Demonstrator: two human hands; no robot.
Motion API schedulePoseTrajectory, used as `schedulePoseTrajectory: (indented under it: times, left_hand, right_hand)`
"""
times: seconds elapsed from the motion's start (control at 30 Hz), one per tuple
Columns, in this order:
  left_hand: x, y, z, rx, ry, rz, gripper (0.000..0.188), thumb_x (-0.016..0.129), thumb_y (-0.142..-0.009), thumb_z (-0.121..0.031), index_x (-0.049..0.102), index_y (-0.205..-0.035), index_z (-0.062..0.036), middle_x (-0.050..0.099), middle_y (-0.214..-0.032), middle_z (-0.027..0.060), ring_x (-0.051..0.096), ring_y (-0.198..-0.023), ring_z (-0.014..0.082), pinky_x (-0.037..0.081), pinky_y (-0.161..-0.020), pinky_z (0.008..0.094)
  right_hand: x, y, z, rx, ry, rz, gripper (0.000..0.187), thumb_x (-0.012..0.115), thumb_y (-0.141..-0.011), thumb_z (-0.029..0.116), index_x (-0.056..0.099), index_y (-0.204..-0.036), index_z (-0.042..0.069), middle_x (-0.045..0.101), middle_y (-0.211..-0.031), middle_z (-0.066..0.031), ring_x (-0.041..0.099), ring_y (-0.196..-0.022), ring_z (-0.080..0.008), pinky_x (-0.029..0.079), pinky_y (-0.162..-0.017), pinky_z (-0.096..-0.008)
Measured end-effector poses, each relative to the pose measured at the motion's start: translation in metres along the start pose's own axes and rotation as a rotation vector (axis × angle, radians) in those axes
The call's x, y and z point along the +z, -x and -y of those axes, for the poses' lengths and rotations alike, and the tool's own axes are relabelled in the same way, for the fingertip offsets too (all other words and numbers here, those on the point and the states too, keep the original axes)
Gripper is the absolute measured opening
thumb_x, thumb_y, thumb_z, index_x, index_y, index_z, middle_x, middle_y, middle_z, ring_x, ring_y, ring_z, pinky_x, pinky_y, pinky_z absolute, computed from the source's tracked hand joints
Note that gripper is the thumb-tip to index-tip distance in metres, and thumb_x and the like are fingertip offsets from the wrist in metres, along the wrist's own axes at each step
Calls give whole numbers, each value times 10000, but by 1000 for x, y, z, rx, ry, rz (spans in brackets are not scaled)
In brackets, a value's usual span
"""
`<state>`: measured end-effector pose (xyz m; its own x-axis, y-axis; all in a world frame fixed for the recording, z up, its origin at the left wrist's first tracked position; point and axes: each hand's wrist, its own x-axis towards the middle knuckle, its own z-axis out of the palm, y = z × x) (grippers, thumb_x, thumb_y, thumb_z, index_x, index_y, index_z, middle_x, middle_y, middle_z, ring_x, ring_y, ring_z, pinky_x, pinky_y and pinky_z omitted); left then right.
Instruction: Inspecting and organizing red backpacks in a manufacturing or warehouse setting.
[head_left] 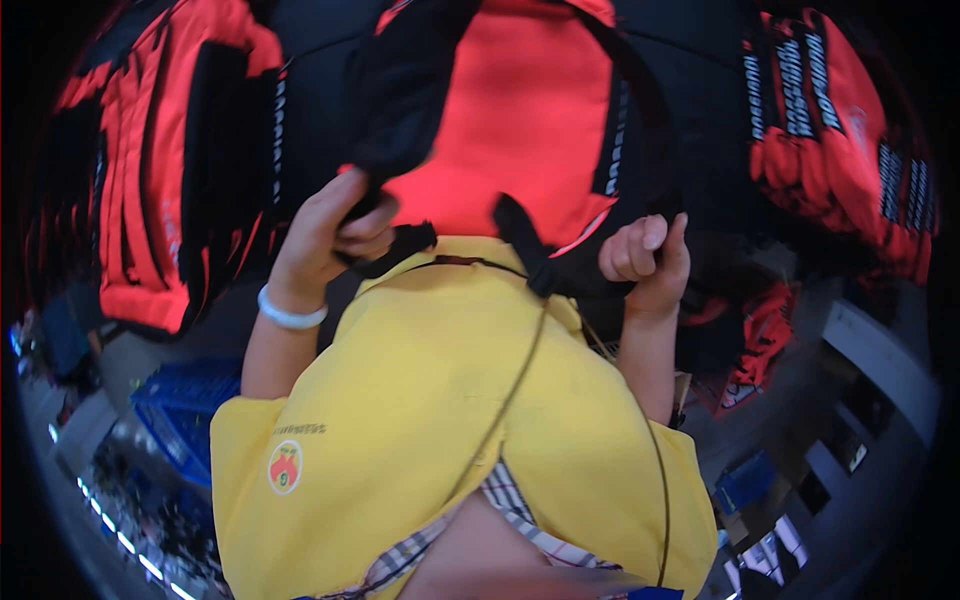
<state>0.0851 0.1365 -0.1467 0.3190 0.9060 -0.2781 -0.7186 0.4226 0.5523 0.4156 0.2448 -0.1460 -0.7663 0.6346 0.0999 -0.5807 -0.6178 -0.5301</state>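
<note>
A red and black backpack (530,110) lies in front of me on a dark surface, its red panel reaching down to the front of my yellow top. My left hand (335,232) is closed round one of its wide black shoulder straps (400,105), near the lower end. On the other side, my right hand (648,252) is closed, fingers curled, on the other black shoulder strap (655,130). A loose black webbing end (522,228) hangs between my hands, over the lower edge of the red panel. The backpack's upper end runs out of view.
Red and black bags (150,170) are piled at the left. More red and black pieces with white lettering (825,120) are stacked at the right. A blue crate (185,410) stands on the floor at lower left. A thin cord (500,400) hangs down my front.
</note>
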Motion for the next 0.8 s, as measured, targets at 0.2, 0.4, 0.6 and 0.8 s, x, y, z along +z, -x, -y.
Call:
schedulePoseTrajectory:
  times: [0.2,0.4,0.6,0.8]
  left_hand:
    - [8,0,9,13,114,-59,349,370,-1042,-396,522,-1162,-107,289,-570,-86,244,-431,29,187,-430,194]
    - [-12,-14,26,-100,187,121,274,338,-1054,-339,507,-1090,-127,321,-608,-62,234,-448,29,190,-435,184]
    - [-22,-16,39,-143,326,203,268,363,-1044,-355,503,-1063,-127,321,-617,-68,229,-438,17,206,-433,179]
    - [-27,-4,42,-143,228,-10,325,430,-1013,-397,535,-874,-122,307,-520,-101,259,-411,13,189,-421,192]
  right_hand:
    - [12,5,37,-396,1817,-832,326,485,-1020,216,603,-798,8,522,-879,-70,494,-792,-182,388,-740,-276]
    - [34,18,38,-360,1571,-898,270,474,-991,110,652,-851,-37,638,-1025,-100,570,-860,-164,418,-817,-349]
    - [-30,44,-1,-193,-105,-535,292,376,-1003,241,567,-904,43,593,-799,-64,471,-1284,-393,323,-1092,-539]
    - [-31,17,-34,-145,-582,-416,428,375,-998,282,415,-596,140,670,-1173,-154,543,-1258,-259,396,-1038,-432]
